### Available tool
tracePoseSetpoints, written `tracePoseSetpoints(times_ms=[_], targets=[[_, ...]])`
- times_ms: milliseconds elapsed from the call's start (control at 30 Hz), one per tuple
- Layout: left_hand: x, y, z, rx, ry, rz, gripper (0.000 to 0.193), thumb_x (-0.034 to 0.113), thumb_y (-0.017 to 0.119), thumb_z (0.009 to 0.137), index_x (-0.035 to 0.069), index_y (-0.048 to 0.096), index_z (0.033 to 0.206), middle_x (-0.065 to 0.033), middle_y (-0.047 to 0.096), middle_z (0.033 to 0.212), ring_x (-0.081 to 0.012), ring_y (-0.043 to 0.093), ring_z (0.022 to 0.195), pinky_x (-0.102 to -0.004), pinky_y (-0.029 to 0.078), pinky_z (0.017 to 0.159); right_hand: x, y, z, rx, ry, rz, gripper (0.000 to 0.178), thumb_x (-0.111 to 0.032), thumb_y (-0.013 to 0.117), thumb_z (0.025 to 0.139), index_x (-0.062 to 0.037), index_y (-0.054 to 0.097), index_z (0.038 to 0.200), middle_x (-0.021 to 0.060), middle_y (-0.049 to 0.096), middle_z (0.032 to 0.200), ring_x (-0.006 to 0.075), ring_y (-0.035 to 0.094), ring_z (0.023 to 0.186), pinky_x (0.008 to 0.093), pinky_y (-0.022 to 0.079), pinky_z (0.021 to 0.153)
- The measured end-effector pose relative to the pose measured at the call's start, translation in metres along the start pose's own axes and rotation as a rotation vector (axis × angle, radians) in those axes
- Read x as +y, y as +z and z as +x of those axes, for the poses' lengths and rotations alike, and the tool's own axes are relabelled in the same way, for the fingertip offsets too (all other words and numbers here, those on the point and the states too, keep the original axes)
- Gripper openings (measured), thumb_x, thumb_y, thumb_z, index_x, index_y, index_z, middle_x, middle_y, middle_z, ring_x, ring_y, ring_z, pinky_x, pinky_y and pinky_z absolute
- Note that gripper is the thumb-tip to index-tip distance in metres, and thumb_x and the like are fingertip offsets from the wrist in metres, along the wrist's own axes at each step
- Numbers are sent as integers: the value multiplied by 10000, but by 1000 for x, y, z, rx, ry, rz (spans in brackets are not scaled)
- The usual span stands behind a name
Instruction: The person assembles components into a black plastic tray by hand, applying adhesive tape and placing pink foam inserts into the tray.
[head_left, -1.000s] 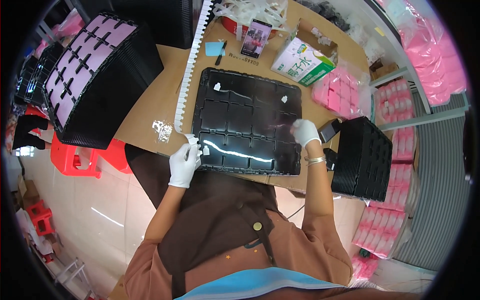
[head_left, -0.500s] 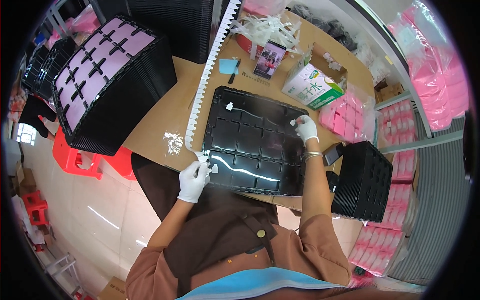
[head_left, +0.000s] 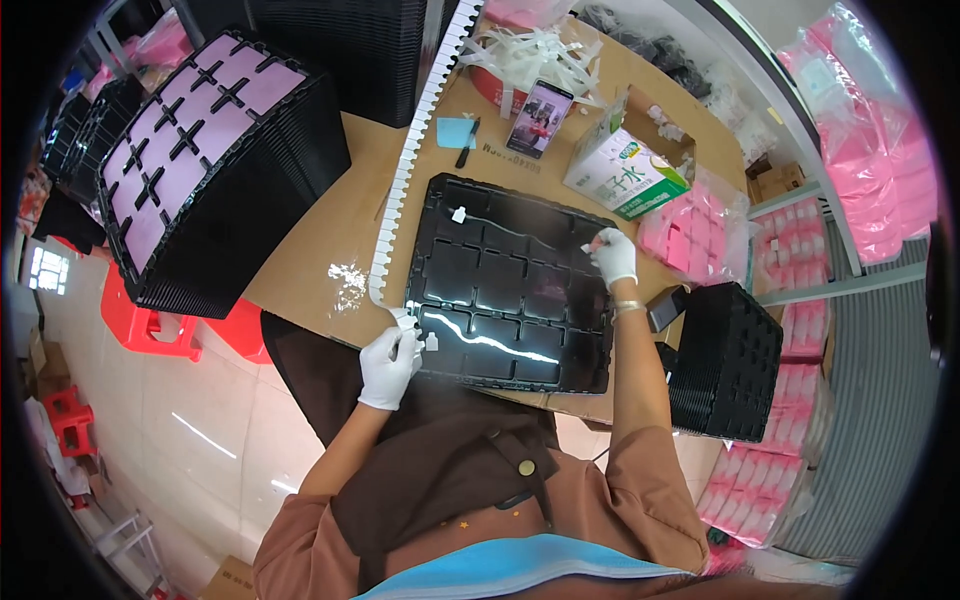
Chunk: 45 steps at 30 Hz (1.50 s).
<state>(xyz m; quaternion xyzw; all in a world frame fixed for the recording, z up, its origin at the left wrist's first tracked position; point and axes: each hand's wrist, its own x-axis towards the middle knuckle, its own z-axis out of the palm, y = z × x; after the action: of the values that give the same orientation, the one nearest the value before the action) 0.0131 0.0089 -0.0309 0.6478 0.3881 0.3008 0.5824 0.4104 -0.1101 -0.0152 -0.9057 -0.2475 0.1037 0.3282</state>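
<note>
My left hand point(head_left: 388, 368), in a white glove, is pinched on the lower end of a white notched strip point(head_left: 380, 262) beside the left edge of a black compartmented plastic tray point(head_left: 505, 290). Over the tray's far right corner is my right hand point(head_left: 614, 256), also gloved, its fingertips pinched together at a small whitish piece point(head_left: 587, 247) too small to make out fully. One small white tag point(head_left: 459, 215) sits in the tray's far left part. Another white tag point(head_left: 431, 342) lies near my left fingers. A bright streak of reflected light crosses the near compartments.
Behind the tray are a phone point(head_left: 540, 118), a black pen-like tool point(head_left: 468, 143), a blue square point(head_left: 456, 132) and an open carton point(head_left: 628, 165). Pink trays point(head_left: 685, 232) lie bagged at right. Black tray stacks point(head_left: 240, 200) flank the cardboard-covered table point(head_left: 300, 262); white scraps point(head_left: 347, 285) lie left.
Both hands stay at nearly the same places over the tray. My right forearm has shifted slightly to the right, and the view has shifted a little.
</note>
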Motion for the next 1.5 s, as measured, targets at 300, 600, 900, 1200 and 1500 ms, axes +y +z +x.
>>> tracePoseSetpoints(times_ms=[300, 600, 900, 1200, 1500], targets=[[9, -3, 2, -62, -70, -38, 135, 93, 564, 873, -30, 620, 876, -58, 634, 716, -87, 606, 657, -225, 475, 597, -127, 82, -42, -153, -320, 135, 80, -43, 561, 743, -30, 618, 799, 134, 633, 731, 242, 627, 698, 331, 484, 642], [11, -6, 3, 3, 152, 124, 147, 145, 561, 851, 40, 649, 799, -61, 605, 604, -122, 601, 511, -244, 457, 490, -162, 130, -7, -369, -348, -185, 114, -84, 598, 740, -42, 660, 826, 142, 652, 772, 265, 636, 743, 340, 490, 678], [3, -8, 2, 22, 196, 94, 118, 121, 598, 828, 28, 665, 799, -60, 612, 610, -92, 555, 500, -238, 423, 487, -175, 134, -21, -197, -312, -301, 65, -103, 593, 747, -56, 634, 767, 172, 637, 779, 321, 618, 762, 369, 486, 683], [2, -8, 3, -7, 102, 83, 149, 148, 579, 841, 30, 643, 776, -79, 615, 622, -133, 591, 532, -258, 450, 511, -169, 111, -66, -113, -460, -16, 72, 7, 533, 729, -35, 591, 739, 159, 600, 707, 303, 611, 701, 374, 473, 625], [-1, -8, 5, -9, 40, -14, 173, 194, 563, 863, 45, 631, 805, -107, 587, 613, -195, 602, 543, -291, 453, 518, -152, 106, -180, -526, -428, -42, 131, -51, 578, 751, -15, 646, 857, 182, 626, 795, 355, 603, 747, 384, 486, 690]])
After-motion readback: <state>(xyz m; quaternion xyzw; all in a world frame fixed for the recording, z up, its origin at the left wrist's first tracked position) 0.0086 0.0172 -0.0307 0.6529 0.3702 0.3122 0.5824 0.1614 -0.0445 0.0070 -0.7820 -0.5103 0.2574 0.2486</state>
